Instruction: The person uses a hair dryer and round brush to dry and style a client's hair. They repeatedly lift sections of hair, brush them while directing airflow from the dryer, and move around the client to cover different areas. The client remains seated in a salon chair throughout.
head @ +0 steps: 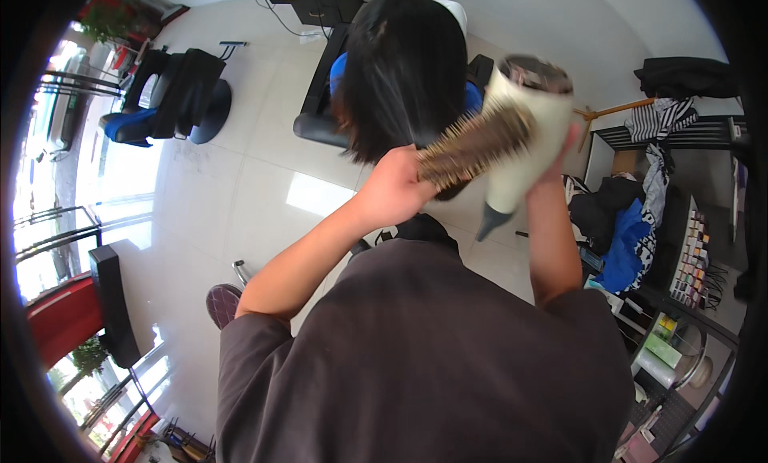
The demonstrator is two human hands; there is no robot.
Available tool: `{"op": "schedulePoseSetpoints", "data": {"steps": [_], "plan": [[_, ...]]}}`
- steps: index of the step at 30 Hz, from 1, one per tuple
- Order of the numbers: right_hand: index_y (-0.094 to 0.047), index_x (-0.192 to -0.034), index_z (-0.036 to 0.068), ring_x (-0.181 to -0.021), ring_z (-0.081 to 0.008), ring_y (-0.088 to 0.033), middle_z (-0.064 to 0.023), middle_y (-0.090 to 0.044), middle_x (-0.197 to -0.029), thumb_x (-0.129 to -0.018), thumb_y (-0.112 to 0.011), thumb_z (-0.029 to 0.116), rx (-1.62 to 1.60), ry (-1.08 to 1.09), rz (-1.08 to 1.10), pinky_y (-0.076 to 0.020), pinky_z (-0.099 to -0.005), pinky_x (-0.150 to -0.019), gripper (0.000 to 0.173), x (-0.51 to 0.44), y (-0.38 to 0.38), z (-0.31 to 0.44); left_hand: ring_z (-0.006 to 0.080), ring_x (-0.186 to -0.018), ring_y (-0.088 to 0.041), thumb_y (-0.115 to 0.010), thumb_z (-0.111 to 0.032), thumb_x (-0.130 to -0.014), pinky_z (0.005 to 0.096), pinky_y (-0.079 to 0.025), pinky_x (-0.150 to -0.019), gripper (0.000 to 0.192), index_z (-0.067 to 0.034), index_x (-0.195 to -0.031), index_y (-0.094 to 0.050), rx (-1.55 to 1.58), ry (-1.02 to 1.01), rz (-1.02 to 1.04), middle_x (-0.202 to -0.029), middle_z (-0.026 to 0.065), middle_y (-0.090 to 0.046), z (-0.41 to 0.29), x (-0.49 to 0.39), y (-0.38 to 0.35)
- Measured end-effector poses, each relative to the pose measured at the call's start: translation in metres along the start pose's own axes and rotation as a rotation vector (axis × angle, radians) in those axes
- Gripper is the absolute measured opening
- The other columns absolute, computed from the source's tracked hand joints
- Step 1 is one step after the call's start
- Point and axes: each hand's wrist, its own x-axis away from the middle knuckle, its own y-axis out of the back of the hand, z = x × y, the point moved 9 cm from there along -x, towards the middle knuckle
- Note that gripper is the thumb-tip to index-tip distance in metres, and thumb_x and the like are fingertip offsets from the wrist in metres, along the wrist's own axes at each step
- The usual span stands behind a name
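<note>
My left hand (396,184) is closed around the handle end of a round hair brush (474,145), whose bristled barrel slants up to the right. My right hand (555,163) grips a cream hair dryer (528,130), partly hidden behind its body. The dryer's dark round end faces up, and a dark grey tapered end points down. The brush barrel overlaps the dryer in view; whether they touch I cannot tell. Just beyond my hands is a seated person's straight dark hair (408,73), hanging close to the brush. Both tools are blurred.
The person sits in a black salon chair (321,127). Another black salon chair (180,97) stands left, and a quilted stool seat (223,306) is by my left elbow. To the right are shelves with small bottles (690,253) and a blue cloth (624,253). A drawer cabinet (318,4) stands ahead.
</note>
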Motion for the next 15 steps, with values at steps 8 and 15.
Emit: {"op": "schedulePoseSetpoints", "data": {"steps": [8,15], "plan": [[-0.042,-0.145,-0.003,-0.074,-0.0275,-0.057,-0.0098,-0.061,-0.106,-0.067,-0.044,0.099,0.130,-0.040,0.054,-0.0426,-0.0497,-0.087,0.128,-0.023,-0.096,-0.007,0.0344,-0.091,-0.069,-0.064,-0.026,-0.084,0.0475,-0.054,-0.077,0.025,-0.014,-0.104,-0.073,-0.673,0.035,0.409,-0.101,0.0138,-0.070,0.114,0.109,-0.052],[-0.049,-0.136,-0.001,-0.099,-0.0368,-0.065,-0.0244,-0.065,-0.112,-0.068,-0.072,0.078,0.002,-0.256,0.703,-0.0415,-0.0541,-0.102,0.107,0.089,-0.179,-0.002,0.0333,-0.082,-0.070,-0.055,-0.024,-0.094,0.0448,-0.054,-0.079,0.026,-0.008,-0.092,-0.075,-0.582,0.057,0.340,-0.080,0.0136,-0.073,0.050,-0.013,0.072]]}}
